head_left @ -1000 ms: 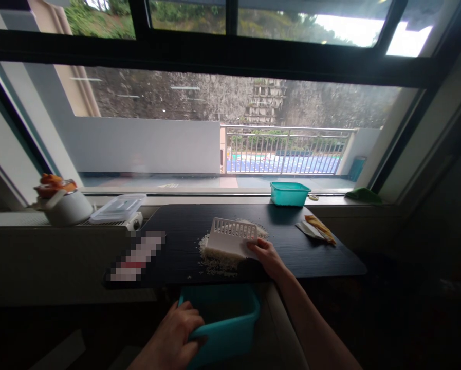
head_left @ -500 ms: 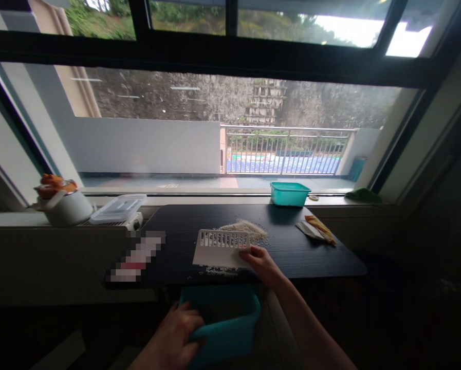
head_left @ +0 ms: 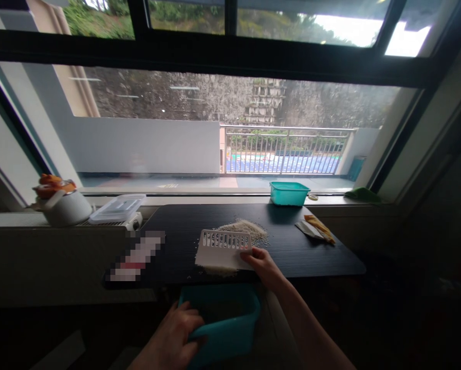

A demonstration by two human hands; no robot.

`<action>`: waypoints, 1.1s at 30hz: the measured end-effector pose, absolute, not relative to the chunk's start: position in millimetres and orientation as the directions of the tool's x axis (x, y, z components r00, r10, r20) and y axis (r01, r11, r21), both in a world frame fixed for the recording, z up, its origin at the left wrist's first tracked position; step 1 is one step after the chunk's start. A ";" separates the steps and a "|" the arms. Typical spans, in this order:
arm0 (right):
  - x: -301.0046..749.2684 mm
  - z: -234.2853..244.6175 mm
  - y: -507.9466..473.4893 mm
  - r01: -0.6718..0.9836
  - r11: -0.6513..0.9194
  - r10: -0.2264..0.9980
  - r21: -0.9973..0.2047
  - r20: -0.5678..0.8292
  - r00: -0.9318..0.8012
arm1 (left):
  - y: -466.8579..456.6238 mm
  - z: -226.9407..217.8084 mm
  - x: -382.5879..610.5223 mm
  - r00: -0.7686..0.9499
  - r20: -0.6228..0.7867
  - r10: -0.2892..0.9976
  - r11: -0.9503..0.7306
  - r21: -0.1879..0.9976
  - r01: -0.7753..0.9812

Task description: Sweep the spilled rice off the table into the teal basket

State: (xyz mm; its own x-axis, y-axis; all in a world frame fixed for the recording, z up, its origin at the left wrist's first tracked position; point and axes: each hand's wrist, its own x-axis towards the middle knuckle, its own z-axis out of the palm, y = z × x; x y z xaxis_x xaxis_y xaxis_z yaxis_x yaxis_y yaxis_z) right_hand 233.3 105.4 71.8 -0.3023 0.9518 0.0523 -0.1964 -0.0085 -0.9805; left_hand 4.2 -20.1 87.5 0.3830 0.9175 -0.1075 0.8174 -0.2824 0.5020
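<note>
My right hand (head_left: 263, 263) grips the right edge of a flat white plastic plate with a row of slots (head_left: 220, 253), tilted over the table. Behind the plate lies a heap of pale grains like rice (head_left: 249, 228), and more grains show along its lower edge, close to the table's front. Below that edge, my left hand (head_left: 182, 326) is closed around the near left rim of a teal plastic tub (head_left: 230, 334). The tub's inside is dark, so its contents are hard to make out.
On the dark table (head_left: 284, 262) lie a yellow and white packet (head_left: 315, 228) at right and a blurred-out item (head_left: 137, 257) at left. Another teal tub (head_left: 289, 193) stands by the window. A pot (head_left: 68, 208) and a clear lid (head_left: 118, 208) sit at left.
The slotted plate has shifted slightly right and toward me, and more grains are gathered at its lower edge. My left hand and the tub look unmoved.
</note>
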 end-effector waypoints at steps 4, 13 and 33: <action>233.9 72.5 100.8 -0.186 -0.006 0.939 -0.983 0.058 -0.338 | -20.5 88.5 5.0 0.384 -0.114 0.916 -0.284 0.492 0.823; 244.4 79.3 97.9 -0.177 0.013 0.949 -0.984 0.068 -0.307 | -21.6 86.3 3.8 0.367 -0.111 0.924 -0.269 0.493 0.827; 251.0 72.7 89.1 -0.192 -0.062 0.914 -0.979 0.022 -0.405 | -21.5 86.1 5.3 0.370 -0.113 0.922 -0.268 0.502 0.822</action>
